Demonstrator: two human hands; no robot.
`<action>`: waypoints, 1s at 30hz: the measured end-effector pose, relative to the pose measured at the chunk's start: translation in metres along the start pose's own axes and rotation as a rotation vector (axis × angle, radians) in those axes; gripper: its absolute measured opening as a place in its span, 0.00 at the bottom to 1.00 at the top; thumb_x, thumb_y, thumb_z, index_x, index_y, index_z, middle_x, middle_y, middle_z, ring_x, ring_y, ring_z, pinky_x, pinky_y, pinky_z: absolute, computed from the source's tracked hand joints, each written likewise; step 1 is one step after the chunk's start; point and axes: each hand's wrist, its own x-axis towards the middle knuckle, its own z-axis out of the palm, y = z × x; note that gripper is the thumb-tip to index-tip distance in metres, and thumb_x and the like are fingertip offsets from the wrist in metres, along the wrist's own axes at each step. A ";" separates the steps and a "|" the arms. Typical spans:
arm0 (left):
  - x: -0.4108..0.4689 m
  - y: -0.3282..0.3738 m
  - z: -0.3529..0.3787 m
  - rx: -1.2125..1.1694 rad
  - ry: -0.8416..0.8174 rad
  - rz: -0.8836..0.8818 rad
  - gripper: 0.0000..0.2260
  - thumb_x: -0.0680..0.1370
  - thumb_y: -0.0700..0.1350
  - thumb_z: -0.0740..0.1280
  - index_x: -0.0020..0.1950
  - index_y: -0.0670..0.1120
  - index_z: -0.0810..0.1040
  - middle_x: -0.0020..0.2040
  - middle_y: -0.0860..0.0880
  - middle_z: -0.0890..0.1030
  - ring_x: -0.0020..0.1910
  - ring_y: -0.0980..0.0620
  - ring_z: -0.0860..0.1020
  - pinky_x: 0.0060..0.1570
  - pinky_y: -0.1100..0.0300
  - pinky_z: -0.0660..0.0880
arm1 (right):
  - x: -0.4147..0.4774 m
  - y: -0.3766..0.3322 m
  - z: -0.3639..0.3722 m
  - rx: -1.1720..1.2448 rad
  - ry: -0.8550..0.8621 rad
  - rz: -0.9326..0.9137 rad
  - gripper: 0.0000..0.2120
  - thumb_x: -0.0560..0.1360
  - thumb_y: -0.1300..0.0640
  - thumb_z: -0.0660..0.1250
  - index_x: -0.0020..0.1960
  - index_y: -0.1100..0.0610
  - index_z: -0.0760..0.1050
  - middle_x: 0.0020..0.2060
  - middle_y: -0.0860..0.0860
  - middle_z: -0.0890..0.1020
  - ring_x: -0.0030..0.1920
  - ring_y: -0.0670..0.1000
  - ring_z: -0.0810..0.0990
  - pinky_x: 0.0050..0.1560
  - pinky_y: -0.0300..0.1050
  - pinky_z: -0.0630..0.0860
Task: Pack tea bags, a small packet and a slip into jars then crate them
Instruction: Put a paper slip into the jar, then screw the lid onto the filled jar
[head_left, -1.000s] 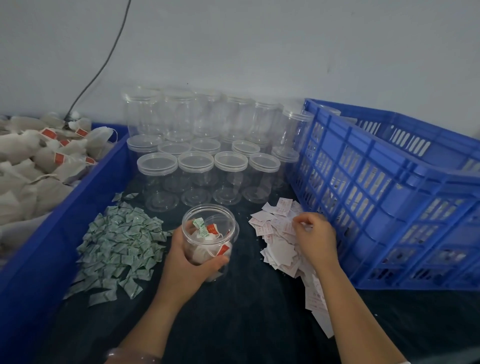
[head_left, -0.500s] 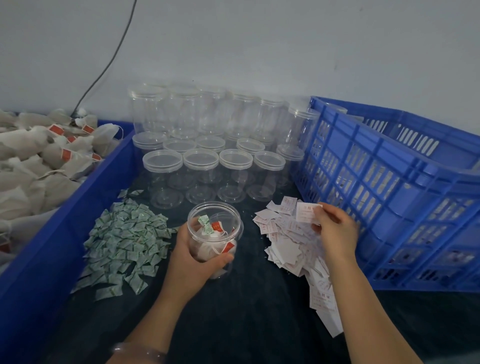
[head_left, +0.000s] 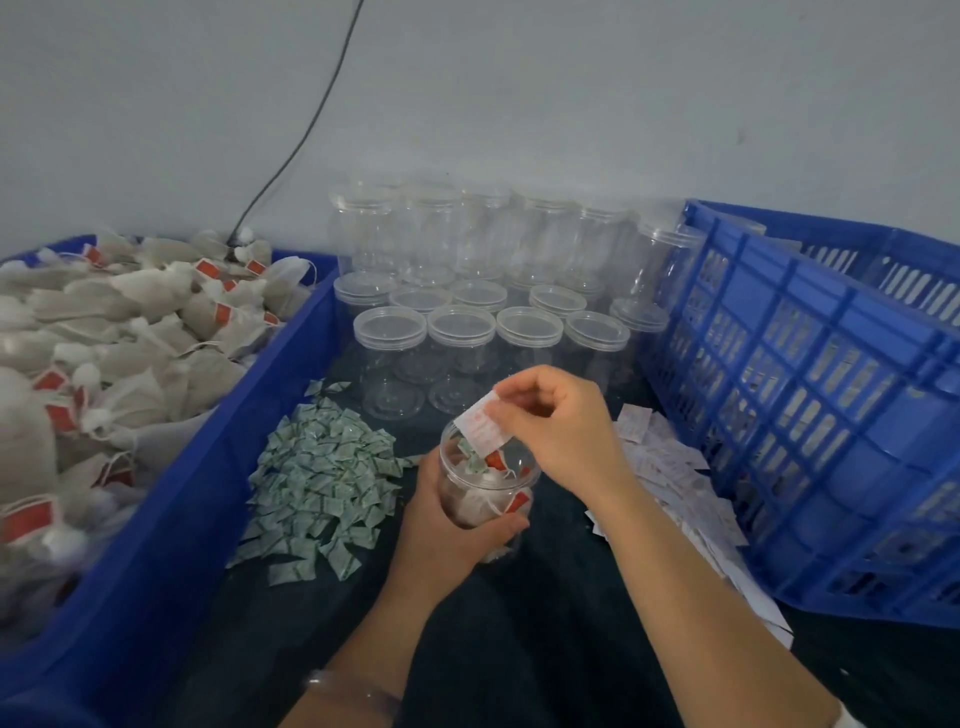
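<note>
My left hand (head_left: 447, 525) grips an open clear plastic jar (head_left: 485, 491) standing on the dark table. Tea bags with red tags and a small green packet lie inside it. My right hand (head_left: 558, 426) pinches a white paper slip (head_left: 480, 428) right over the jar's mouth, its lower edge dipping into the opening. More white slips (head_left: 670, 467) are piled to the right of the jar. A heap of small green packets (head_left: 324, 478) lies to its left. Tea bags (head_left: 130, 332) fill the blue bin at the far left.
Several empty lidded jars (head_left: 462, 332) stand in rows behind the open jar, against the wall. A blue slatted crate (head_left: 810, 384) sits at the right. The blue bin wall (head_left: 218, 441) borders the left. A black cable (head_left: 306, 130) runs down the wall.
My right hand lifted a slip off the pile at the right and carried it left, over the jar's mouth. My left hand kept hold of the jar.
</note>
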 end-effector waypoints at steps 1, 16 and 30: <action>0.000 0.000 0.000 -0.007 -0.003 -0.001 0.36 0.56 0.56 0.79 0.60 0.67 0.68 0.55 0.68 0.78 0.53 0.66 0.79 0.48 0.72 0.74 | 0.001 -0.001 0.003 -0.055 -0.042 0.008 0.11 0.72 0.57 0.75 0.42 0.42 0.76 0.35 0.39 0.82 0.42 0.35 0.81 0.38 0.25 0.74; -0.001 0.003 -0.001 -0.031 -0.013 -0.023 0.35 0.55 0.55 0.78 0.59 0.62 0.69 0.53 0.70 0.78 0.52 0.69 0.78 0.46 0.75 0.73 | -0.001 0.001 0.009 -0.387 -0.045 0.047 0.07 0.73 0.52 0.73 0.37 0.46 0.79 0.33 0.39 0.82 0.39 0.39 0.82 0.39 0.36 0.78; -0.001 0.003 0.000 -0.033 -0.018 0.013 0.35 0.57 0.53 0.80 0.58 0.71 0.68 0.55 0.68 0.78 0.54 0.66 0.78 0.48 0.71 0.75 | -0.014 -0.001 0.012 -0.503 -0.216 -0.133 0.28 0.82 0.43 0.55 0.38 0.58 0.85 0.53 0.50 0.83 0.53 0.16 0.50 0.68 0.37 0.47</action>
